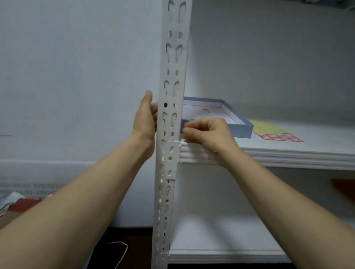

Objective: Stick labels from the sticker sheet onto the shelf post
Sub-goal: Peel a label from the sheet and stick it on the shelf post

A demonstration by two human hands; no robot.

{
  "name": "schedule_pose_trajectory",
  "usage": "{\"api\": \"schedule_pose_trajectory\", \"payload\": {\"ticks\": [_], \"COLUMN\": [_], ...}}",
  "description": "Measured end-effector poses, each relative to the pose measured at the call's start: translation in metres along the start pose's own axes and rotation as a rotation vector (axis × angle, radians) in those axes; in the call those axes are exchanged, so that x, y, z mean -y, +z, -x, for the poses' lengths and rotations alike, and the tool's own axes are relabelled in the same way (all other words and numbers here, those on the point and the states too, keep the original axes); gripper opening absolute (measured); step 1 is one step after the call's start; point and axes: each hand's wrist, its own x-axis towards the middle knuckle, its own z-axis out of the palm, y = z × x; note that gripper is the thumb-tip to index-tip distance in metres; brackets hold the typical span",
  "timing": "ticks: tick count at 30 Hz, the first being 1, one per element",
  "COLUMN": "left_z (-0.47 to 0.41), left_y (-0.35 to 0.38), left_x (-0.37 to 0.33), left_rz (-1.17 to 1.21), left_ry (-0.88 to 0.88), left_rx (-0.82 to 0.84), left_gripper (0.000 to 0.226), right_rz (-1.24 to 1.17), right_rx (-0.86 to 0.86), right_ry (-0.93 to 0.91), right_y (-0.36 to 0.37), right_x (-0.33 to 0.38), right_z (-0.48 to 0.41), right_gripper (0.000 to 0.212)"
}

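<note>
Here, from my remote seat, the white perforated metal shelf post (172, 122) runs up the middle of the view, leaning slightly to the right toward the top. My left hand (145, 120) is wrapped round the post's left edge, thumb up along it, fingers hidden behind the metal: a grip on the post. My right hand (207, 132) sits just right of the post at shelf level, fingers curled and pinched together against the post's right edge; whether a label is between them I cannot tell, too small and blurred. The yellow sticker sheet with red-bordered labels (274, 130) lies flat on the white shelf board (299, 146), well to the right of the right hand. Between sheet and hand sits a shallow light-blue open box (238, 128), touching the sheet's left edge. Both forearms are bare.
</note>
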Motion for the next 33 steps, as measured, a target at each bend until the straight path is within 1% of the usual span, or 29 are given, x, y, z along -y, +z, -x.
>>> {"api": "schedule_pose_trajectory", "payload": {"ticks": [2, 3, 5, 8, 10, 14, 17, 19, 21, 24, 26, 27, 30, 31, 32, 33], "left_z": [-0.001, -0.002, -0.001, -0.002, -0.001, -0.004, -0.003, -0.004, -0.003, -0.003, -0.002, -0.001, 0.003, 0.006, 0.011, 0.016], "left_y": [0.0, -0.001, 0.001, 0.003, 0.005, 0.006, 0.007, 0.007, 0.006, 0.004, 0.003, 0.003, 0.005, 0.005, 0.005, 0.005], "left_x": [0.003, 0.005, 0.006, 0.01, 0.013, 0.016, 0.017, 0.018, 0.016, 0.017, 0.016, 0.016, 0.017, 0.021, 0.027, 0.033], "left_rz": [0.05, 0.074, 0.126, 0.12, 0.124, 0.086, 0.083, 0.084, 0.078, 0.048, 0.066, 0.075, 0.031, -0.041, -0.136, -0.237], "left_ry": [0.003, 0.005, 0.008, 0.025, 0.035, 0.07, 0.087, 0.097, 0.087, 0.066, 0.061, 0.063, 0.129, 0.177, 0.238, 0.294], "left_rx": [0.001, 0.008, 0.029, 0.018, -0.01, -0.03, -0.04, -0.042, -0.038, -0.048, -0.043, -0.028, -0.009, -0.023, -0.04, -0.055], "left_gripper": [0.059, 0.058, 0.054, 0.05, 0.046, 0.046, 0.046, 0.045, 0.043, 0.04, 0.037, 0.036, 0.025, 0.025, 0.037, 0.057], "right_rz": [0.091, 0.116, 0.153, 0.243, 0.373, 0.722, 0.835, 0.784, 0.643, 0.211, 0.025, 0.021, 0.097, 0.116, 0.128, 0.146], "right_rx": [-0.005, -0.011, -0.038, -0.107, -0.145, -0.196, -0.187, -0.158, -0.164, -0.233, -0.194, -0.144, -0.041, -0.026, -0.017, -0.005], "right_ry": [-0.027, -0.035, -0.054, -0.107, -0.147, -0.209, -0.265, -0.263, -0.223, -0.1, -0.02, -0.022, -0.054, -0.042, -0.026, -0.018], "right_y": [0.003, 0.005, 0.009, 0.017, 0.023, 0.028, 0.027, 0.027, 0.028, 0.022, 0.013, 0.01, 0.006, 0.005, 0.004, 0.003], "right_x": [0.0, 0.001, 0.001, 0.0, -0.001, 0.005, 0.006, 0.006, 0.005, 0.004, 0.0, -0.001, -0.007, -0.008, -0.009, -0.009], "right_z": [0.0, 0.001, 0.001, 0.0, 0.002, 0.007, 0.008, 0.007, 0.003, -0.004, -0.006, -0.005, -0.005, -0.005, -0.007, -0.008], "right_gripper": [0.023, 0.024, 0.018, 0.01, 0.008, 0.017, 0.018, 0.015, 0.018, 0.025, 0.031, 0.03, 0.008, 0.011, 0.014, 0.014]}}
